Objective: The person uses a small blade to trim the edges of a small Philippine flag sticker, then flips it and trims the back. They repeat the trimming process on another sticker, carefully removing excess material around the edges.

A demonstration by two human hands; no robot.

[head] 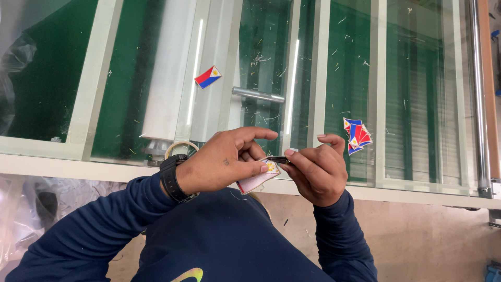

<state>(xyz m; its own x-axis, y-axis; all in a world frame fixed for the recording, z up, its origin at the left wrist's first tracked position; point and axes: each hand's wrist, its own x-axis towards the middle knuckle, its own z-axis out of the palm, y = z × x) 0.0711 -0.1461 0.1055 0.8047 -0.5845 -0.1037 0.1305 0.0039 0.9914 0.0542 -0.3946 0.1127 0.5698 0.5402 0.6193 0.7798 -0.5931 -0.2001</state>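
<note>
— Nearest the lens?
— Navy sleeves (104, 230), black watch (172, 177) on left wrist. Left hand (219, 164) curled, thumb and fingers pinching a flag patch (258, 180), white backing showing. Right hand (315, 175) curled too, fingertips nipping a small dark tool (279, 160) against patch's top edge; cannot tell what kind of tool. Patch held in air, just over near edge of glass table (428, 104).
— Surface?
— Glass top in pale frame, green beneath, strewn with thread scraps. Beyond table's near edge, bare tan floor (417, 235).
— Around?
— On table, right of hands: small heap of patches (356, 134), red, blue and white. Farther back, left: single patch (208, 77). Between them, a metal bar (258, 95). White roll (167, 73) lying lengthwise at table's left part, tape ring (180, 148) at its near end, partly hidden by left wrist. Clear plastic (15, 62) bunched at table's left end.
</note>
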